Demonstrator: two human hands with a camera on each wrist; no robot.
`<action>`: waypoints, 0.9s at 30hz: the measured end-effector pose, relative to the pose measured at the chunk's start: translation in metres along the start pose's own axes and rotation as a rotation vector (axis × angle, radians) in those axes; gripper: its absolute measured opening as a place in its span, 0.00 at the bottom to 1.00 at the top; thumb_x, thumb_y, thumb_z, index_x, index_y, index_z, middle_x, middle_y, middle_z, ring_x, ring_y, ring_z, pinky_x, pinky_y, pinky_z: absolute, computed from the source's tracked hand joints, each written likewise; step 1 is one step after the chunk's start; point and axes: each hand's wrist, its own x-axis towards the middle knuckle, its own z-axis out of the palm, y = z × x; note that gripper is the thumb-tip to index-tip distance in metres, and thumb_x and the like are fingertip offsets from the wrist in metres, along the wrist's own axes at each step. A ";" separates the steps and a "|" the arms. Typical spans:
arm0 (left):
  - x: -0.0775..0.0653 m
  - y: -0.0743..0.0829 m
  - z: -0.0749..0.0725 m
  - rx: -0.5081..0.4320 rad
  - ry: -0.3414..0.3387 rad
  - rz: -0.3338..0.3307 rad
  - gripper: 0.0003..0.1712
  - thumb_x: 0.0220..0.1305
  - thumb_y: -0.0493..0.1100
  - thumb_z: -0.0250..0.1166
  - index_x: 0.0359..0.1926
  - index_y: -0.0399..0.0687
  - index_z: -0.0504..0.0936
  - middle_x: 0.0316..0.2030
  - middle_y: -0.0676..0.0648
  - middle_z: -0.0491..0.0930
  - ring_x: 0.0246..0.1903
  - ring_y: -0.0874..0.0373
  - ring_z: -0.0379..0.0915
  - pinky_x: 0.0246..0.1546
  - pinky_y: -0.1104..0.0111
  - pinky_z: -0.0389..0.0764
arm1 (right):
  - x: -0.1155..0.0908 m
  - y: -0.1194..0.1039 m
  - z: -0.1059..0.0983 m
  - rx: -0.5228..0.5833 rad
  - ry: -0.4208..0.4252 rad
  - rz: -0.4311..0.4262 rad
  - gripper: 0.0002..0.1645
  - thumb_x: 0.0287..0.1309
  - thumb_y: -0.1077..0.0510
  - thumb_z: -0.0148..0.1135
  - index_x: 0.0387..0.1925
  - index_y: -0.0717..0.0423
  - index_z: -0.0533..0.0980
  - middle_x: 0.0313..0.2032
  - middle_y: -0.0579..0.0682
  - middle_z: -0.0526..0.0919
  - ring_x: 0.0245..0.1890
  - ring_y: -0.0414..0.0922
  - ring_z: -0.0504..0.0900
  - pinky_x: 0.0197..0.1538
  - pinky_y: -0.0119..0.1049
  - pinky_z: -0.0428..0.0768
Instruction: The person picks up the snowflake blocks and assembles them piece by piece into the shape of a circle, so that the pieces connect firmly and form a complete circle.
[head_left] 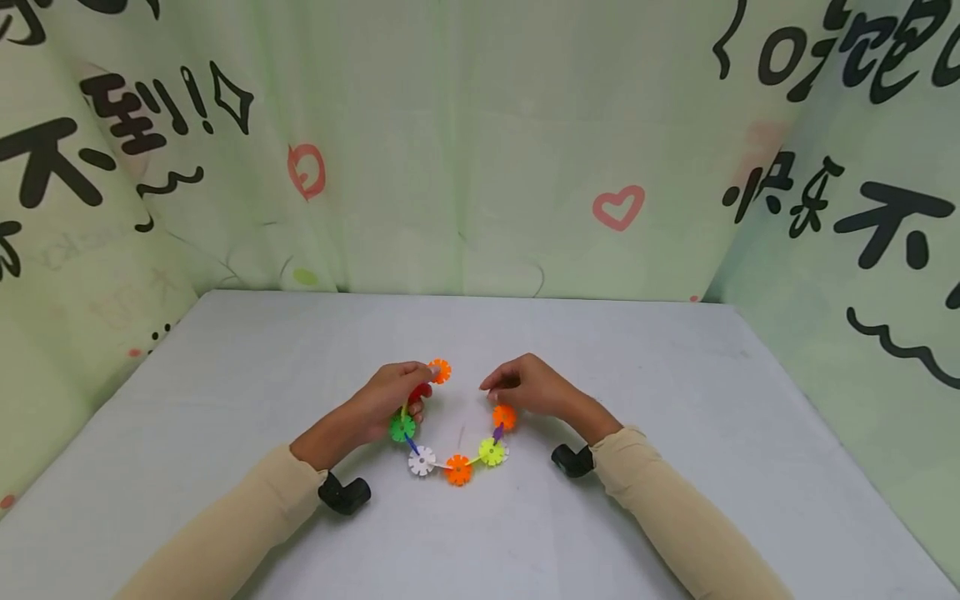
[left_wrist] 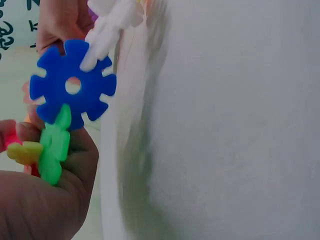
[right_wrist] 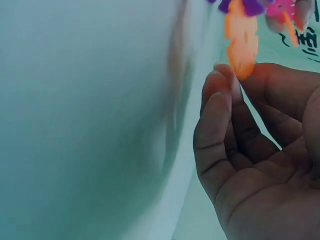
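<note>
A curved chain of slotted plastic flower discs hangs between both hands in the head view. My left hand [head_left: 390,396] grips its left part, around a red disc [head_left: 420,392], with an orange disc [head_left: 440,371] beyond the fingertips. Below that hand come a green disc [head_left: 402,427], a blue disc [left_wrist: 55,95], a white disc [head_left: 422,461] and a second orange disc [head_left: 459,470]. A yellow disc [head_left: 492,452] and a purple one [head_left: 498,432] follow on the right. My right hand [head_left: 536,387] pinches the edge of the last orange disc [right_wrist: 242,42] between thumb and fingertips.
The chain is over a white-covered table [head_left: 225,358]. Pale green curtains [head_left: 465,150] with black lettering and red hearts stand behind and at both sides. A black wrist camera [head_left: 345,493] sits at the left cuff, another camera [head_left: 572,460] at the right cuff.
</note>
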 end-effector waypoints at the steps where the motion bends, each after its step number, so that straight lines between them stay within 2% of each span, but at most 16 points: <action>1: -0.001 0.000 -0.001 -0.007 -0.014 0.007 0.18 0.71 0.46 0.56 0.50 0.34 0.76 0.31 0.45 0.71 0.18 0.57 0.60 0.22 0.71 0.70 | -0.002 0.002 -0.001 -0.024 -0.019 -0.011 0.09 0.59 0.65 0.64 0.42 0.59 0.84 0.36 0.46 0.85 0.36 0.42 0.78 0.41 0.34 0.77; 7: -0.004 0.001 -0.002 -0.011 -0.119 0.054 0.15 0.67 0.43 0.57 0.41 0.32 0.77 0.25 0.47 0.71 0.15 0.59 0.56 0.18 0.72 0.66 | -0.016 0.003 -0.001 -0.062 -0.131 -0.077 0.09 0.57 0.66 0.66 0.41 0.60 0.84 0.36 0.46 0.85 0.36 0.41 0.79 0.43 0.33 0.78; 12: -0.006 0.000 -0.003 -0.008 -0.178 0.065 0.15 0.68 0.44 0.58 0.36 0.33 0.78 0.25 0.48 0.71 0.15 0.59 0.56 0.18 0.72 0.65 | -0.024 0.000 0.005 -0.067 -0.192 -0.085 0.10 0.56 0.66 0.67 0.42 0.59 0.84 0.36 0.43 0.84 0.35 0.39 0.79 0.43 0.32 0.78; 20: -0.008 -0.001 -0.004 -0.003 -0.189 0.062 0.17 0.69 0.47 0.60 0.37 0.34 0.77 0.24 0.48 0.70 0.15 0.60 0.55 0.18 0.72 0.65 | -0.031 -0.003 0.013 -0.180 -0.234 -0.130 0.19 0.51 0.76 0.58 0.40 0.56 0.83 0.38 0.43 0.79 0.33 0.38 0.75 0.41 0.31 0.76; 27: -0.007 -0.004 -0.003 0.038 -0.099 0.062 0.17 0.67 0.46 0.59 0.36 0.32 0.78 0.24 0.47 0.71 0.16 0.58 0.62 0.22 0.69 0.75 | -0.032 -0.006 0.016 -0.212 -0.219 -0.123 0.19 0.50 0.77 0.55 0.34 0.51 0.79 0.33 0.42 0.76 0.31 0.40 0.73 0.37 0.31 0.74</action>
